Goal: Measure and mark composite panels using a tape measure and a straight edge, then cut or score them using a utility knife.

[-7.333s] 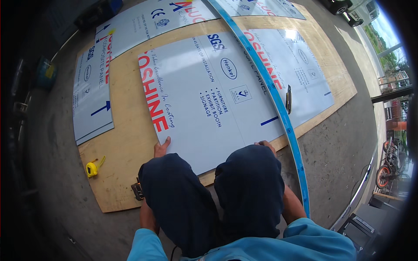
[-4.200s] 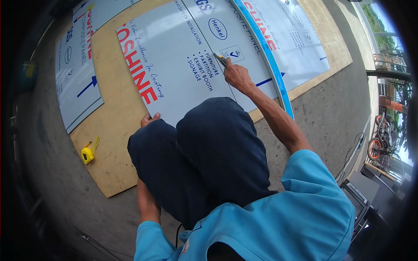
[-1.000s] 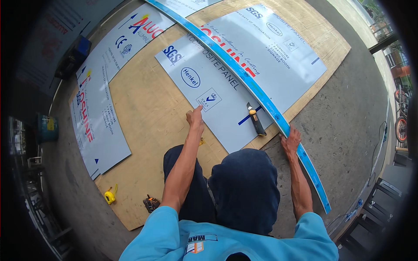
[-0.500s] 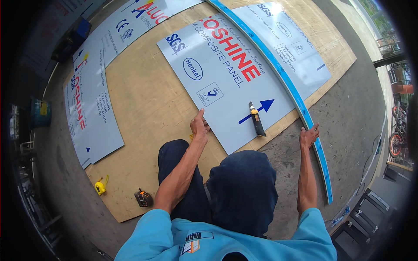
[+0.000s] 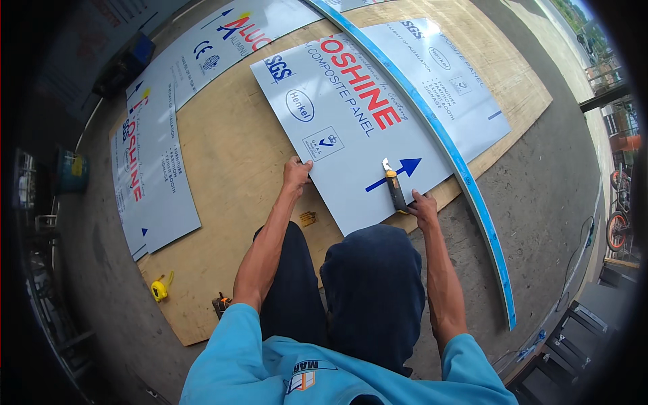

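A grey-white composite panel (image 5: 324, 108) with printed lettering lies in front of my knees. My left hand (image 5: 297, 174) is closed on its left edge, thumb on top. My right hand (image 5: 423, 208) pinches its near right edge, close beside the utility knife. This utility knife (image 5: 393, 185), black and yellow with its blade out, rests on the panel over a printed blue arrow. A long blue-faced straight bar (image 5: 432, 121) lies across the panel to the right of the knife, its near end reaching over the concrete; neither hand touches it.
Beneath everything is a plywood sheet (image 5: 229, 148) on a concrete floor (image 5: 540, 182). Another printed panel piece (image 5: 155, 182) lies at the left. A yellow tape measure (image 5: 159, 290) and a partly hidden black one (image 5: 221, 305) sit near my left arm. A bicycle (image 5: 617, 229) stands far right.
My right hand has left the blue bar and moved left to the panel's near edge. My left hand has shifted slightly up and left along the panel's edge. The panel has shifted slightly.
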Demonstrator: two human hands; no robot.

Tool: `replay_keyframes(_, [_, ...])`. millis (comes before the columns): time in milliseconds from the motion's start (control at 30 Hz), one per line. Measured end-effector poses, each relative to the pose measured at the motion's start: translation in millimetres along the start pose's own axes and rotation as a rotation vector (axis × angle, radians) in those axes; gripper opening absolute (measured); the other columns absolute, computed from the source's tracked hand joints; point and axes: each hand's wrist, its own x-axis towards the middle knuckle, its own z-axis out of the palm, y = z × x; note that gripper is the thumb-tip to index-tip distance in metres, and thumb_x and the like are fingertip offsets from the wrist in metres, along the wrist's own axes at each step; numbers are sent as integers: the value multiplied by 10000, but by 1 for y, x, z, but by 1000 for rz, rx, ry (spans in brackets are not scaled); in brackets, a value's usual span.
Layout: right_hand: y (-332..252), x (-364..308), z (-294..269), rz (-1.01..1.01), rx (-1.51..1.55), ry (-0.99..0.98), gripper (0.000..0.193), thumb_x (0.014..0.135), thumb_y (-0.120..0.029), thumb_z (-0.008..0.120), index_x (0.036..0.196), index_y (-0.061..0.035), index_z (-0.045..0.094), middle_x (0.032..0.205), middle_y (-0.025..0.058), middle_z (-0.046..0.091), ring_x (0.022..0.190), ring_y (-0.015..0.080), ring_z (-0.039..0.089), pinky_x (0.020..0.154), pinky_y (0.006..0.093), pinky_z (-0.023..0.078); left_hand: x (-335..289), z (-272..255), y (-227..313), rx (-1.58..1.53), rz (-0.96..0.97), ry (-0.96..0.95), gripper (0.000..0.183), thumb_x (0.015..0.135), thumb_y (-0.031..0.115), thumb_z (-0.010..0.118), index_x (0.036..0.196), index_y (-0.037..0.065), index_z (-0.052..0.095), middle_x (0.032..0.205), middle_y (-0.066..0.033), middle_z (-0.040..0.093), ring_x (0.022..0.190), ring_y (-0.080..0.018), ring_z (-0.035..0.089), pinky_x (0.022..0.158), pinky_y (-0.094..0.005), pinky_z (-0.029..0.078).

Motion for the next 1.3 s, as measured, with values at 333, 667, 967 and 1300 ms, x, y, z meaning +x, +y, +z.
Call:
replay_keyframes(333, [48,-31,59,-76,-97,-154,284,854,-1,563,1098,66,434,895,160,601,674,253,648,566,364,581,9,-102,7,245,-63,-192,325,912,159,562,1105,-97,511,978,-190,638,833,-278,667,681,-385,581])
replay_keyframes(667, [114,-96,99,12,-268,-121,329,866,-5,582,1109,73,374,883,214,606,703,277,659,607,359,595,-60,-205,-68,232,-84,-10,326,870,187,625,1064,-65,552,919,-135,644,779,-222,638,635,-343,532])
replay_keyframes(967, [136,-105,118,182,-515,-351,391,859,-85,638,1138,68,410,975,211,606,793,313,659,636,405,572,-73,-277,-83,494,-17,239,318,828,240,657,941,-51,597,803,-129,650,711,-194,617,594,-329,477])
replay_keyframes(1300, [78,-68,67,-711,-1406,182,726,826,-348,652,1405,-93,297,1163,225,520,1092,379,486,869,471,437,-167,-249,-80,841,65,469,386,800,335,662,982,1,597,879,-173,643,874,-334,610,786,-421,464])
